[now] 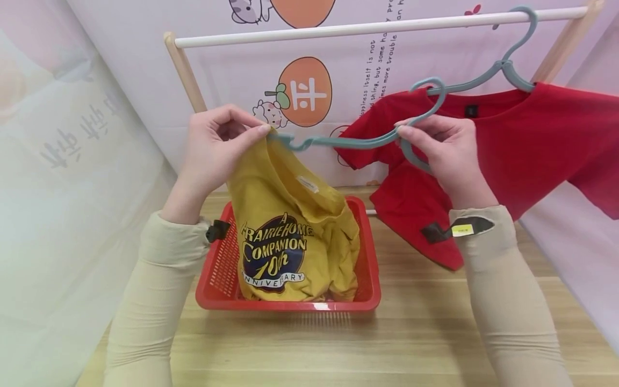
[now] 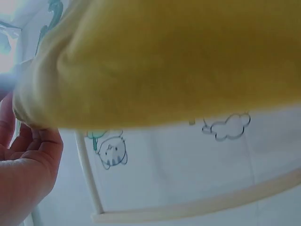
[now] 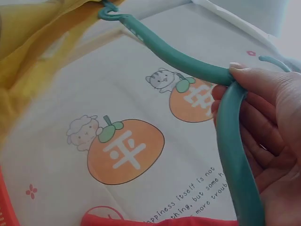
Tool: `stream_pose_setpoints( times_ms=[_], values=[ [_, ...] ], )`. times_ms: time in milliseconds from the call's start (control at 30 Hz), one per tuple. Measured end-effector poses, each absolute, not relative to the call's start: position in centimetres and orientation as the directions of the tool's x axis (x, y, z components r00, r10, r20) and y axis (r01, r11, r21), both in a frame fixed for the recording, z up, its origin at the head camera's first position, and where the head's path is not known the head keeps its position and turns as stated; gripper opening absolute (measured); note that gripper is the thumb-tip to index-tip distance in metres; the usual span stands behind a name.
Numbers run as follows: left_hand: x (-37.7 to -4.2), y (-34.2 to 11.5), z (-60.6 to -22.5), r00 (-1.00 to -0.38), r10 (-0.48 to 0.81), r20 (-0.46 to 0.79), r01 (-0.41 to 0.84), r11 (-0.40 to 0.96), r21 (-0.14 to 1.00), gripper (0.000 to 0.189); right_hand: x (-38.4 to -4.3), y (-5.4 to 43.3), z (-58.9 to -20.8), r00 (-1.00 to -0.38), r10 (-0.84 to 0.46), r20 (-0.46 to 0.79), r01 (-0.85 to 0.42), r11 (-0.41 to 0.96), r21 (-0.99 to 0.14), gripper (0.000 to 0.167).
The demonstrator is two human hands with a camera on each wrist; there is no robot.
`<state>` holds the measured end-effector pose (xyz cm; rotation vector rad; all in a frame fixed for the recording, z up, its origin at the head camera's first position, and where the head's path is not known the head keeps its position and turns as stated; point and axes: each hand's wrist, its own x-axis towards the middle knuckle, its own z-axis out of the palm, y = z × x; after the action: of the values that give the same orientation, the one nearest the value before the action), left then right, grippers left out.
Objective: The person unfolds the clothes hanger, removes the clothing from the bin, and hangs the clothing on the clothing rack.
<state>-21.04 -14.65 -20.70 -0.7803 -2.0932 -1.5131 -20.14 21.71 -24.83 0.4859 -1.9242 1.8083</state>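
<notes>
With thumb and fingers my left hand [image 1: 217, 145] pinches the shoulder of a yellow T-shirt [image 1: 275, 252] at its neckline. The shirt hangs down, its lower part lying in a red basket [image 1: 372, 269]. My right hand [image 1: 447, 148] grips a teal clothes hanger [image 1: 358, 142] just below its hook. One hanger arm points left, its tip at the shirt's neck opening beside my left fingertips. The other arm slants down in front of my right palm, plain in the right wrist view. Yellow cloth [image 2: 164, 61] hides most of the left wrist view.
A clothes rack [image 1: 300, 34] with a white bar stands behind. On its right side a red T-shirt [image 1: 522, 140] hangs from another teal hanger [image 1: 519, 40], close behind my right hand. The basket sits on a wooden surface [image 1: 411, 333]; printed cloth [image 1: 203, 80] lines the walls.
</notes>
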Motion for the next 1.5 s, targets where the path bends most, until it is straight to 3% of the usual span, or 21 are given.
stream_pose_setpoints(
  times_ms=[133, 300, 433, 800, 1000, 1167, 1400, 1500],
  values=[
    [-21.0, -14.9, -20.4, -0.771, 0.163, 0.615, 0.631, 0.324, 0.705, 0.011, -20.1, 22.2, -24.8, -0.847, 0.043, 0.530, -0.529, 0.028, -0.848, 0.029],
    [-20.9, -14.9, -20.9, -0.809, 0.219, 0.545, 0.577, 0.473, 0.666, 0.018, -20.0, 22.0, -25.0, -0.883, -0.028, 0.468, -0.468, 0.099, -0.878, 0.028],
    [-21.3, -14.5, -21.6, -0.796, 0.286, 0.533, 0.598, 0.507, 0.621, 0.015, -19.9, 21.4, -25.0, -0.884, -0.060, 0.464, -0.467, 0.170, -0.868, 0.028],
    [-21.4, -11.6, -22.1, -0.746, 0.392, 0.539, 0.666, 0.412, 0.622, 0.009, -19.9, 18.6, -25.2, -0.856, -0.134, 0.500, -0.517, 0.199, -0.832, 0.022],
    [-21.0, -10.2, -21.8, -0.740, 0.359, 0.568, 0.667, 0.293, 0.685, 0.012, -20.2, 17.4, -26.0, -0.853, -0.147, 0.500, -0.521, 0.210, -0.827, 0.023],
    [-20.5, -10.9, -20.6, -0.750, 0.279, 0.599, 0.650, 0.147, 0.745, 0.012, -20.5, 17.9, -26.3, -0.867, -0.083, 0.492, -0.498, 0.203, -0.843, 0.024],
    [-21.2, -12.3, -20.8, -0.800, 0.299, 0.519, 0.598, 0.449, 0.663, 0.013, -19.9, 19.0, -25.5, -0.858, -0.083, 0.507, -0.514, 0.151, -0.844, 0.023],
    [-21.6, -12.8, -21.3, -0.814, 0.330, 0.477, 0.579, 0.518, 0.630, 0.015, -19.5, 19.5, -25.2, -0.850, -0.072, 0.522, -0.526, 0.144, -0.838, 0.025]
  ],
)
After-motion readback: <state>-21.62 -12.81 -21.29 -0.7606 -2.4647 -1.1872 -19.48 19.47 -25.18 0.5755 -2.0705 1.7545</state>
